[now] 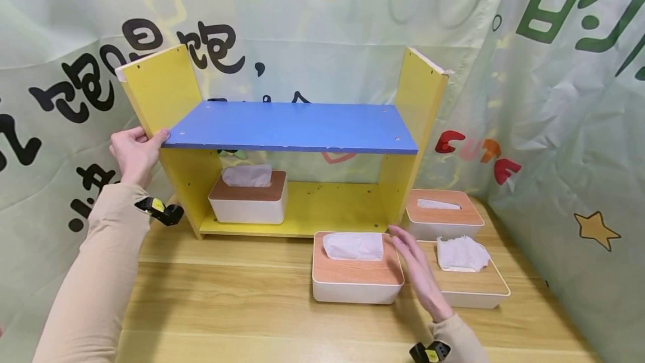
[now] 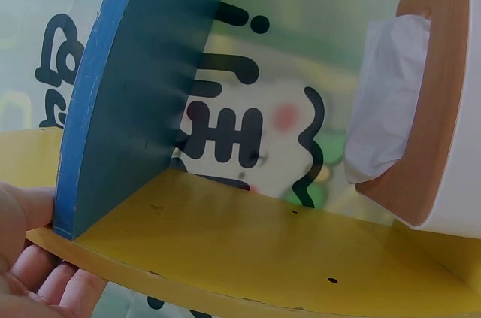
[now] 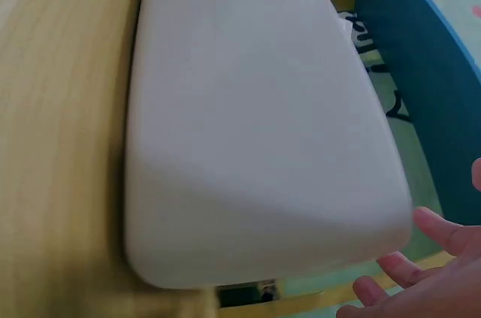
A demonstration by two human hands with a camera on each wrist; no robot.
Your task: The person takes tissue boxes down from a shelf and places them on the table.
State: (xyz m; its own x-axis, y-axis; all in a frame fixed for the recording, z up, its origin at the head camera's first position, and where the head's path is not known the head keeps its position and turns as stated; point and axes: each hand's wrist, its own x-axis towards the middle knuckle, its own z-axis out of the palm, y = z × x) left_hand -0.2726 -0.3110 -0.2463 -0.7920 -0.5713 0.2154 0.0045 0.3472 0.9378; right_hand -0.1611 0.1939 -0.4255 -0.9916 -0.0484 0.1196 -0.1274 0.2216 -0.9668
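In the head view a small shelf unit (image 1: 425,111) with yellow sides and a blue board (image 1: 292,125) stands on the table. My left hand (image 1: 136,156) grips its left side panel, thumb at the blue board's front corner and fingers behind the yellow edge, as the left wrist view also shows. A white tissue box (image 1: 247,209) with a wood-look lid sits on the bottom shelf at the left. In front of the unit is a second tissue box (image 1: 358,293). My right hand (image 1: 418,273) is at that box's right side, fingers extended near its back right corner.
Right of the unit, two more tissue boxes stand one behind the other, a rear box (image 1: 443,229) and a nearer box (image 1: 473,298). A printed curtain (image 1: 312,71) hangs behind and at both sides of the wooden table (image 1: 227,307).
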